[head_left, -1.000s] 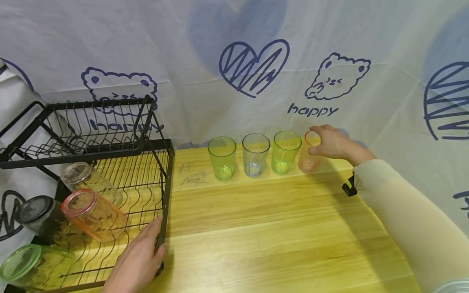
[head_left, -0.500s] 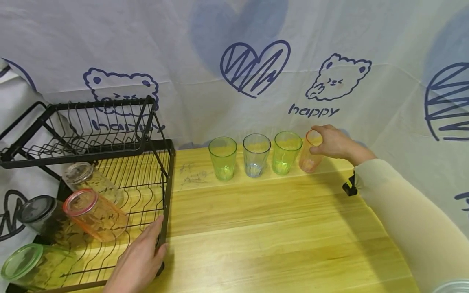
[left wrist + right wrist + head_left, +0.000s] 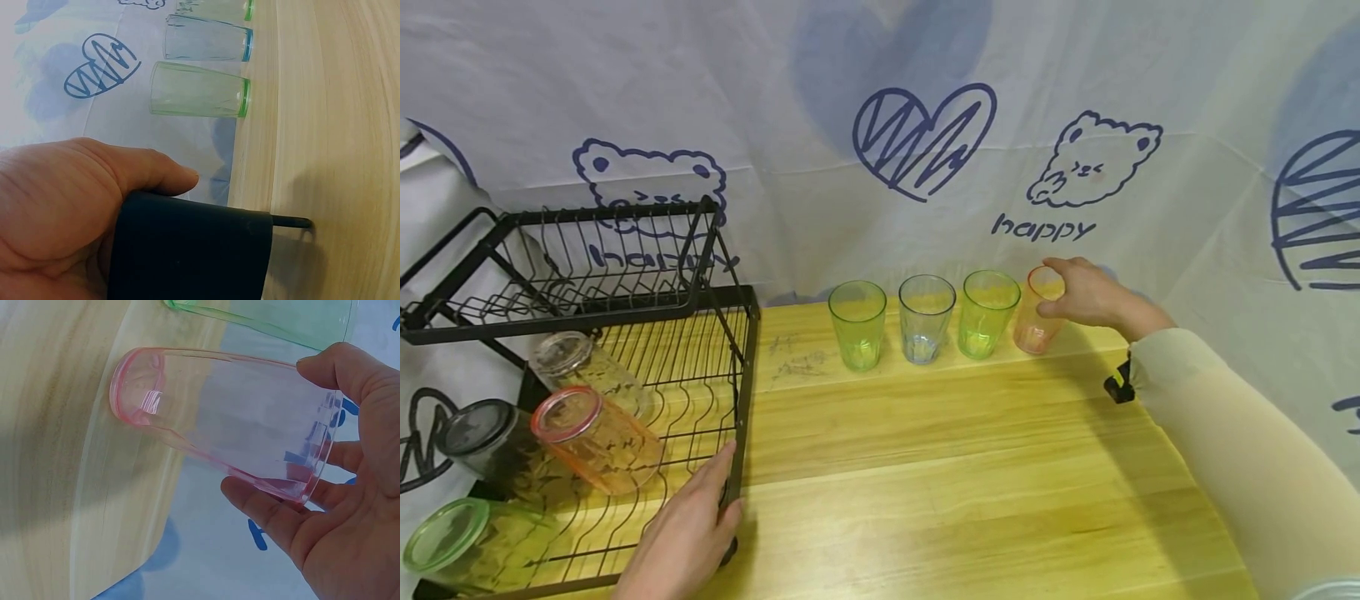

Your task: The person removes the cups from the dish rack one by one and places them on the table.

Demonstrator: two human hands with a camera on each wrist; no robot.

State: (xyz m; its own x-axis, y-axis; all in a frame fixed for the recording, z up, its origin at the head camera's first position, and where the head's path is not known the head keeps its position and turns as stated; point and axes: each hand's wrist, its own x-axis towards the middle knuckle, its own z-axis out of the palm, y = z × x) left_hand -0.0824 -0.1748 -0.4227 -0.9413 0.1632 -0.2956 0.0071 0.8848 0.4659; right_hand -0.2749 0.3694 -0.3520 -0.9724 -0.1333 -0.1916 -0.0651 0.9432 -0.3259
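Note:
In the head view my right hand (image 3: 1086, 296) holds a pink tumbler (image 3: 1036, 329) by its upper part, at the right end of a row of upright glasses. The right wrist view shows the thumb on one side of the rim and fingers on the other, with the pink tumbler (image 3: 225, 419) standing on its base. Left of it stand a green glass (image 3: 987, 312), a blue glass (image 3: 925, 321) and another green glass (image 3: 858, 325). My left hand (image 3: 681, 533) grips the side of a black dish rack (image 3: 745, 367), thumb outside; the other fingers are mostly hidden in the left wrist view.
Inside the rack, a clear glass (image 3: 595, 379), an orange glass (image 3: 606, 446), a dark grey glass (image 3: 512, 454) and a green glass (image 3: 482, 546) lean upside down. A printed cloth (image 3: 820, 167) hangs behind the wooden table (image 3: 970, 475). A small black object (image 3: 1120, 387) shows by the right sleeve.

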